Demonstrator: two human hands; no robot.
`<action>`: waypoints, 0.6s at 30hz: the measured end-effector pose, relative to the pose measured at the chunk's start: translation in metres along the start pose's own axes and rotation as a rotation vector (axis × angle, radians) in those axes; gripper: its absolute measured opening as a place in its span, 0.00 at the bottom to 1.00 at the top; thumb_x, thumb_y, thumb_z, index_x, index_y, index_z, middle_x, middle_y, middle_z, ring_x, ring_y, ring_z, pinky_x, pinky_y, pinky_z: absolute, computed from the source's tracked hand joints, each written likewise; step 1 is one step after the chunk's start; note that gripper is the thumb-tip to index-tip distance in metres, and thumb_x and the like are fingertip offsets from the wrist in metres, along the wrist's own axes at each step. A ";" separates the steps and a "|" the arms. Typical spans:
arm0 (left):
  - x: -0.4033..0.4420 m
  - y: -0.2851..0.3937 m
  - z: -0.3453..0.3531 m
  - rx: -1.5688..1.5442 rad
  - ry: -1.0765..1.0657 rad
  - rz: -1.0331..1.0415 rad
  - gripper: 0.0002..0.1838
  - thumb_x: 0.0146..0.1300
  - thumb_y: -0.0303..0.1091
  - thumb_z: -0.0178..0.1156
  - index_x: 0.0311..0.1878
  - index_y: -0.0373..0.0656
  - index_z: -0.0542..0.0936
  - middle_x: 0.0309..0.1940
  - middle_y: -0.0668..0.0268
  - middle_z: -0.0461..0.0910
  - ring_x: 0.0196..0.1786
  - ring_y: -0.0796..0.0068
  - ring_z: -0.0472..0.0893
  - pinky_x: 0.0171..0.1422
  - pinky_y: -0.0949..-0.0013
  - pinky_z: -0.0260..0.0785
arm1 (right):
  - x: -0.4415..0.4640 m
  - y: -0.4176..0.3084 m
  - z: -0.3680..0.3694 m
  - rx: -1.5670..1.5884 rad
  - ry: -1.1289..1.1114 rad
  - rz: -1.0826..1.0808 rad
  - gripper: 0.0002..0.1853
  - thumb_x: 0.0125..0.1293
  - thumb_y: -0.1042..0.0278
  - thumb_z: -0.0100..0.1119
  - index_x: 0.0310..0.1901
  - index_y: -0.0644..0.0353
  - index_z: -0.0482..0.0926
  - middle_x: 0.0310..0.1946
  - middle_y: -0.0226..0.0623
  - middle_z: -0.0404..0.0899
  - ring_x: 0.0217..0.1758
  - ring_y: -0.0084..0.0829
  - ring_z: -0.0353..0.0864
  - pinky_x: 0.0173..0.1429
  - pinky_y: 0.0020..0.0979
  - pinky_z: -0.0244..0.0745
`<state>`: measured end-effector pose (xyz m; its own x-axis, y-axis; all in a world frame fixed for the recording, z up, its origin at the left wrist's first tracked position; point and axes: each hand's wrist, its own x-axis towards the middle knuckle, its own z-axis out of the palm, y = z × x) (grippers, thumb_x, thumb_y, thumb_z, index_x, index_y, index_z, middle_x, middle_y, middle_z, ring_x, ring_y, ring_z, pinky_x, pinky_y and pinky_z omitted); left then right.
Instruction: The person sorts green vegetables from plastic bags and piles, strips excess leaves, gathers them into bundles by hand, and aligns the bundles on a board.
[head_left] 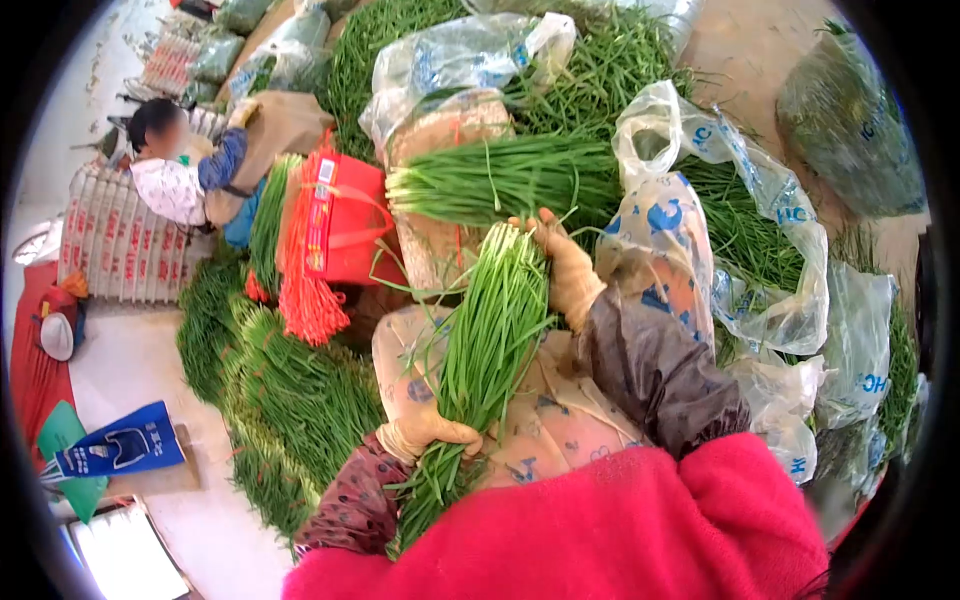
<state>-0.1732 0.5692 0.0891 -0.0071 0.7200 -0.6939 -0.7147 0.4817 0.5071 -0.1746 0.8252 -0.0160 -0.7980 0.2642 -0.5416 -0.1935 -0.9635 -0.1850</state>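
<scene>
A bunch of long green stalks [490, 335] lies slanted over my lap, its pale cut ends pointing up. My gloved left hand [428, 436] is wrapped round its lower, leafy part. Near the pale ends, on the right side, is my gloved right hand [565, 268], its fingertips by the top of the bunch; part of its grip is hidden. Just above, another bunch [500, 178] lies across a pale board [425, 250]. Left of the board stands a red box [355, 215] with orange-red ties [312, 305] hanging on its side.
Stacked bunches [290, 390] lie at the lower left and loose stalks [590, 90] at the top. Clear plastic bags [790, 270] of greens are on the right. Another person [170, 190] sits at the upper left beside stacked crates [120, 240].
</scene>
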 end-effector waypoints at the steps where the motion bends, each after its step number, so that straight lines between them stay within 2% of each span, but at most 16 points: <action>1: -0.002 -0.007 -0.004 -0.010 -0.005 -0.034 0.27 0.51 0.34 0.71 0.53 0.35 0.73 0.25 0.60 0.77 0.26 0.70 0.75 0.31 0.68 0.67 | 0.013 0.002 -0.013 -0.161 0.025 0.046 0.28 0.64 0.67 0.64 0.65 0.49 0.65 0.48 0.38 0.82 0.47 0.33 0.81 0.46 0.38 0.79; 3: -0.008 -0.009 -0.003 -0.049 -0.021 -0.062 0.21 0.55 0.30 0.67 0.50 0.36 0.74 0.24 0.61 0.76 0.25 0.70 0.76 0.31 0.66 0.69 | 0.024 -0.001 -0.023 -0.458 0.025 0.081 0.18 0.65 0.68 0.61 0.57 0.52 0.76 0.44 0.38 0.83 0.43 0.29 0.81 0.42 0.32 0.78; 4: -0.014 -0.004 0.004 -0.069 -0.011 -0.064 0.21 0.55 0.30 0.67 0.50 0.36 0.74 0.24 0.61 0.76 0.25 0.70 0.76 0.31 0.66 0.69 | 0.022 -0.003 -0.020 -0.592 0.004 0.071 0.13 0.66 0.68 0.60 0.52 0.53 0.80 0.41 0.37 0.83 0.41 0.28 0.80 0.41 0.30 0.77; 5: -0.020 0.004 0.011 -0.103 -0.014 -0.117 0.20 0.55 0.29 0.66 0.50 0.36 0.74 0.24 0.61 0.76 0.25 0.69 0.76 0.30 0.66 0.70 | 0.051 0.005 -0.051 -0.760 0.083 0.044 0.14 0.67 0.69 0.57 0.53 0.54 0.80 0.37 0.33 0.83 0.39 0.26 0.81 0.39 0.27 0.76; 6: -0.025 0.009 0.014 -0.135 -0.019 -0.168 0.19 0.55 0.28 0.66 0.49 0.35 0.74 0.24 0.62 0.76 0.24 0.69 0.76 0.30 0.67 0.70 | 0.032 -0.010 -0.019 -1.072 0.403 0.067 0.15 0.65 0.73 0.56 0.53 0.55 0.80 0.37 0.31 0.84 0.38 0.24 0.81 0.41 0.26 0.77; 7: -0.029 0.011 0.013 -0.126 -0.060 -0.180 0.18 0.54 0.26 0.65 0.48 0.35 0.74 0.23 0.62 0.76 0.24 0.70 0.76 0.29 0.68 0.71 | 0.044 -0.019 -0.031 -1.049 0.485 0.036 0.13 0.66 0.71 0.55 0.51 0.55 0.81 0.34 0.31 0.82 0.35 0.24 0.79 0.37 0.27 0.74; 8: -0.035 0.010 0.013 -0.138 -0.051 -0.176 0.18 0.54 0.26 0.65 0.48 0.35 0.74 0.23 0.62 0.76 0.24 0.70 0.76 0.29 0.68 0.71 | 0.062 -0.031 -0.052 -0.865 0.480 -0.066 0.12 0.66 0.68 0.53 0.49 0.55 0.81 0.31 0.30 0.80 0.31 0.25 0.76 0.34 0.29 0.71; 10: -0.050 0.006 0.014 -0.001 0.132 -0.153 0.17 0.53 0.24 0.65 0.47 0.34 0.75 0.23 0.62 0.77 0.24 0.72 0.76 0.28 0.69 0.71 | 0.082 -0.056 -0.063 -0.639 0.403 -0.190 0.13 0.67 0.64 0.49 0.45 0.54 0.83 0.26 0.29 0.75 0.23 0.26 0.71 0.26 0.31 0.65; 11: -0.056 0.007 0.008 0.029 0.155 -0.231 0.19 0.51 0.22 0.65 0.48 0.35 0.76 0.29 0.63 0.79 0.29 0.75 0.78 0.33 0.71 0.72 | 0.055 -0.065 -0.024 -0.857 0.397 -0.232 0.13 0.69 0.62 0.49 0.46 0.55 0.83 0.26 0.26 0.76 0.22 0.24 0.70 0.24 0.27 0.64; 12: -0.058 0.006 0.002 0.020 0.160 -0.224 0.19 0.51 0.22 0.65 0.48 0.35 0.76 0.29 0.63 0.79 0.29 0.75 0.78 0.33 0.71 0.72 | 0.038 -0.068 0.010 -0.958 0.348 -0.210 0.12 0.70 0.60 0.52 0.47 0.55 0.82 0.27 0.25 0.79 0.21 0.21 0.70 0.24 0.24 0.65; 13: -0.058 0.004 -0.006 0.110 0.162 -0.214 0.21 0.50 0.23 0.66 0.50 0.36 0.76 0.34 0.64 0.79 0.34 0.76 0.78 0.38 0.71 0.72 | 0.029 -0.070 0.020 -1.049 0.111 -0.202 0.12 0.71 0.61 0.54 0.49 0.55 0.82 0.32 0.26 0.81 0.24 0.20 0.72 0.28 0.23 0.69; 14: -0.058 0.004 -0.011 0.205 0.163 -0.207 0.24 0.49 0.23 0.67 0.53 0.36 0.76 0.39 0.65 0.80 0.39 0.77 0.78 0.43 0.71 0.73 | 0.011 -0.059 0.044 -1.052 -0.061 -0.311 0.12 0.71 0.61 0.54 0.48 0.56 0.82 0.34 0.26 0.81 0.29 0.19 0.73 0.33 0.21 0.71; 15: -0.057 0.006 -0.015 0.165 0.198 -0.186 0.32 0.48 0.24 0.69 0.59 0.38 0.72 0.46 0.68 0.78 0.46 0.78 0.75 0.52 0.71 0.71 | -0.016 -0.057 0.067 -1.269 -0.331 -0.247 0.11 0.71 0.64 0.54 0.49 0.57 0.81 0.38 0.28 0.83 0.36 0.17 0.74 0.38 0.20 0.72; 16: -0.052 0.013 -0.014 0.178 0.193 -0.185 0.32 0.48 0.24 0.69 0.59 0.38 0.72 0.46 0.68 0.78 0.46 0.78 0.75 0.52 0.71 0.71 | -0.045 -0.055 0.095 -1.439 -0.604 -0.023 0.11 0.70 0.66 0.54 0.50 0.58 0.80 0.41 0.31 0.83 0.39 0.20 0.76 0.41 0.24 0.75; 17: -0.045 0.021 -0.011 0.313 0.219 -0.098 0.34 0.48 0.22 0.68 0.62 0.37 0.69 0.50 0.63 0.77 0.49 0.74 0.76 0.53 0.70 0.71 | -0.058 -0.033 0.097 -1.376 -0.935 -0.182 0.13 0.67 0.69 0.55 0.52 0.59 0.78 0.42 0.32 0.83 0.41 0.24 0.79 0.44 0.26 0.78; 18: -0.038 0.029 -0.008 0.453 0.258 -0.015 0.37 0.49 0.19 0.66 0.65 0.35 0.65 0.53 0.59 0.76 0.52 0.71 0.77 0.55 0.69 0.72 | -0.082 -0.012 0.105 -1.249 -1.131 -0.095 0.16 0.64 0.70 0.58 0.53 0.60 0.78 0.42 0.35 0.82 0.45 0.31 0.82 0.47 0.28 0.79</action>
<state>-0.1992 0.5523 0.1261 -0.2122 0.5926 -0.7770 -0.3423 0.6997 0.6271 -0.1671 0.8103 0.1168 -0.8977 -0.3793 0.2241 -0.1661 -0.1799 -0.9696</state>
